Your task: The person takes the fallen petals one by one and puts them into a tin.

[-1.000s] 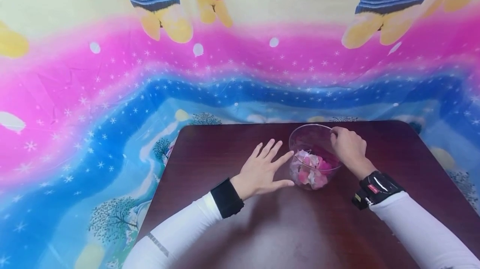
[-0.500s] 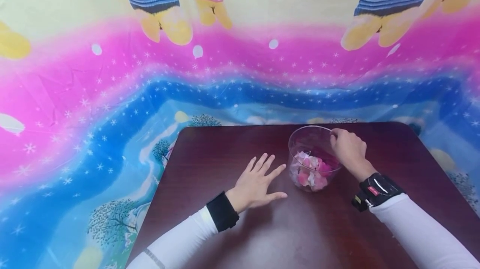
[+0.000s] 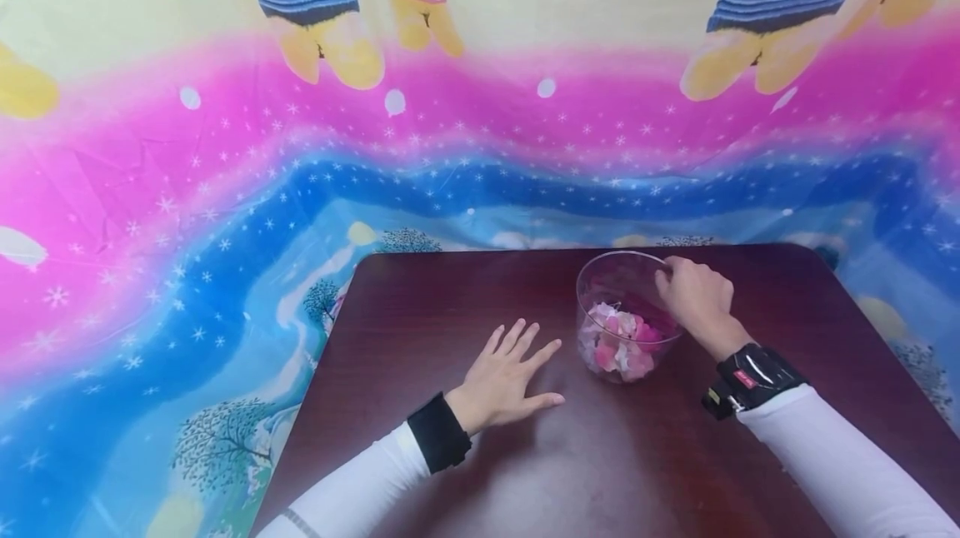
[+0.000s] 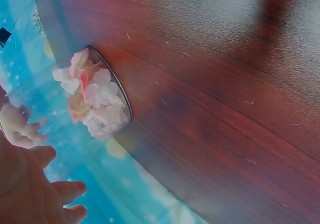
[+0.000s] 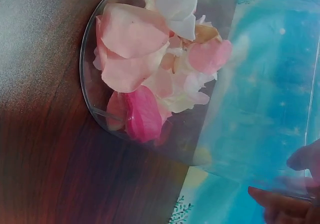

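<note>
A clear round container (image 3: 611,284) holding pink and white petals (image 3: 622,344) stands on the dark wooden table (image 3: 465,288), right of centre. My right hand (image 3: 686,288) pinches the container's far right rim. My left hand (image 3: 517,363) lies flat on the table with its fingers spread, a little to the left of the container and apart from it. In the left wrist view the petals (image 4: 95,96) sit behind the clear wall, and my left fingers (image 4: 55,194) are at the bottom left. The right wrist view has the petals (image 5: 150,69) close up and my fingertips (image 5: 272,199) at the rim.
A colourful sheet (image 3: 300,146) printed with pink and blue bands, stars and cartoon bears hangs behind the table and drapes past its left and far edges. The table's far edge (image 3: 480,251) runs just behind the container.
My left hand has slid back toward me and to the left, away from the container's side. My right hand has stayed on the rim and the container has barely moved.
</note>
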A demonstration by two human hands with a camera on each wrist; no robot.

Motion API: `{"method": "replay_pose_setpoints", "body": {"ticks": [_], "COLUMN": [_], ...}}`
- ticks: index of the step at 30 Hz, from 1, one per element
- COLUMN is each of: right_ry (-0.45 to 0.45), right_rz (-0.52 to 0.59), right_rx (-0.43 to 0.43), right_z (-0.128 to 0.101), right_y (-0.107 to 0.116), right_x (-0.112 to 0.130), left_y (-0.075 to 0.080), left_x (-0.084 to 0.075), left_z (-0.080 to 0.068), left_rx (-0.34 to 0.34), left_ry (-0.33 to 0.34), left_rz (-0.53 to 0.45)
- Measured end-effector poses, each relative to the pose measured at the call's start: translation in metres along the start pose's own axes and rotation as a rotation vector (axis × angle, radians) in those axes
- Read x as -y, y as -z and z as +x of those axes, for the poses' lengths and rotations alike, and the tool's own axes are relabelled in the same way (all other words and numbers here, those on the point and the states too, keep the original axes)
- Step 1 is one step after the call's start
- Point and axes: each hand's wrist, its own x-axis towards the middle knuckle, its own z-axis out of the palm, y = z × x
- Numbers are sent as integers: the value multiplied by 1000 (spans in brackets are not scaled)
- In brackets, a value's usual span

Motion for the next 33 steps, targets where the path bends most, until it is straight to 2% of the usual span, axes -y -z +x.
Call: {"method": "replay_pose_setpoints", "body": {"ticks": [10,15,22,33], "right_ry": [-13,-26,19,71], "right_rz": [28,33,-4,-1], "right_rx": [-30,0,28,121], "right_z": [-1,2,6,-4], "right_y": [0,1,5,17], "right_x": [-3,-3,0,20], "left_y": [0,0,0,5], "left_x": [1,1,5,14], "left_z": [-4,-5,-7,-13], "left_rx": [31,27,7,9], "left_ry": [18,15,19,39], "left_rz": [-11,-12,-13,-29]}}
